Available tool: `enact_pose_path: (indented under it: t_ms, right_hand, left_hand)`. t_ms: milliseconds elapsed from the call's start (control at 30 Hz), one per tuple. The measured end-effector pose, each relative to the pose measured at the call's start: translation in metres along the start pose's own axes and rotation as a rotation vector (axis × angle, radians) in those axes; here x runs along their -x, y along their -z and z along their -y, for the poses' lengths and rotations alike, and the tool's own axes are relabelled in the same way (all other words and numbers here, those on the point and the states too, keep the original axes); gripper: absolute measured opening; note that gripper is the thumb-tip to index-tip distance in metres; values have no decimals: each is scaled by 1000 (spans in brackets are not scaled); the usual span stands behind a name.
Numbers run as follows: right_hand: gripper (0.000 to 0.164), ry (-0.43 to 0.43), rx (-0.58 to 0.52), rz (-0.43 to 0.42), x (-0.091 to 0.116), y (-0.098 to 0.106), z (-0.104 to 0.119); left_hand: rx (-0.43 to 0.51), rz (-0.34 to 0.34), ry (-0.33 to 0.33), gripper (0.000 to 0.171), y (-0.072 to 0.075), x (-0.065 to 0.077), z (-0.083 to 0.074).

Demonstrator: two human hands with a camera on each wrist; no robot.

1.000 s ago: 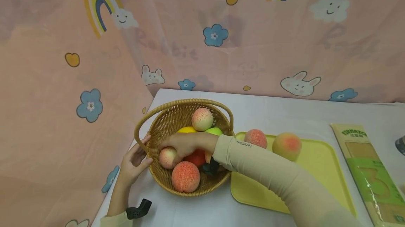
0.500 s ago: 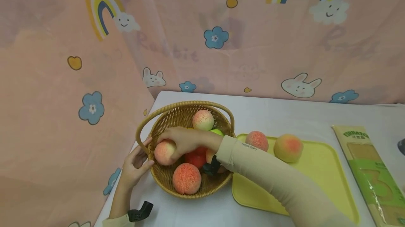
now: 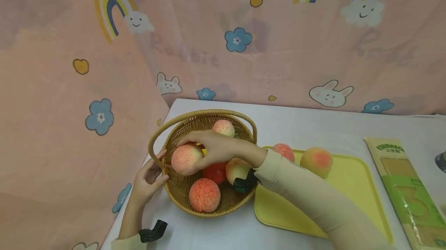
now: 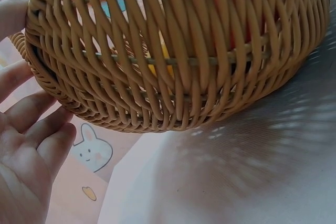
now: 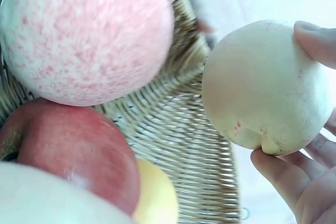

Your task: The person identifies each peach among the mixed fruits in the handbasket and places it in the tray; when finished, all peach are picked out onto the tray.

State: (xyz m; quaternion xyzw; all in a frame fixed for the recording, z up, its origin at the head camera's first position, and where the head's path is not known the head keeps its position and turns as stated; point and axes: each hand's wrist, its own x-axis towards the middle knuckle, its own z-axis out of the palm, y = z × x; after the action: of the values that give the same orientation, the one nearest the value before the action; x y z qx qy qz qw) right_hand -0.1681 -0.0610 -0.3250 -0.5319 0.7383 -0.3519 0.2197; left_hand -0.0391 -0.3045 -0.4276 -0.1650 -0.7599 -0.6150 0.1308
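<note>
My right hand (image 3: 217, 147) grips a pale pink peach (image 3: 186, 159) between thumb and fingers, over the left side of a wicker basket (image 3: 186, 128). In the right wrist view the same peach (image 5: 262, 87) shows a dimple at its underside. My left hand (image 3: 144, 182) touches the basket's left rim near the handle, its fingers spread and fairly straight. Inside the basket lie a red apple (image 3: 214, 172), a rough coral peach (image 3: 204, 195), a pale yellowish fruit (image 3: 237, 169) and a speckled peach (image 3: 224, 127). A yellow fruit (image 5: 157, 192) is partly hidden.
Right of the basket, a yellow tray (image 3: 348, 192) bears a pink peach (image 3: 283, 152), partly behind the right sleeve, and a larger orange-blushed peach (image 3: 317, 161). A green and tan packet (image 3: 409, 188) lies beyond it. A patterned cloth (image 3: 265, 60) hangs behind the table.
My right hand has lifted the pale peach from among the fruit, up and slightly toward the basket's left side. More of the yellowish fruit shows now. My left hand keeps its place.
</note>
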Motion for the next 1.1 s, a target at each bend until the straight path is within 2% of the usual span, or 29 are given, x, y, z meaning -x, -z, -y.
enact_pose_path:
  t_ms: [167,267,467,700,900,1100]
  right_hand:
    - [64,36,-103,-48,24,10,4]
    - [64,71,-102,-85,38,14,4]
    - [64,114,-162,-149,63,13,-1]
    - [65,146,-260,-252,102,13,-7]
    - [67,122,-350,-344,141,10,-18]
    - [70,157,-399,-472,182,3,-40]
  left_hand:
    - [-12,-10,5,62,-1,0,1]
    - [-5,-9,2,63,-1,0,0]
    - [14,-14,-9,62,-2,-1,-3]
    - [21,-16,5,62,-2,1,-1]
    - [32,-24,-7,61,-1,1,-2]
    - [55,-12,-10,62,-2,1,-1]
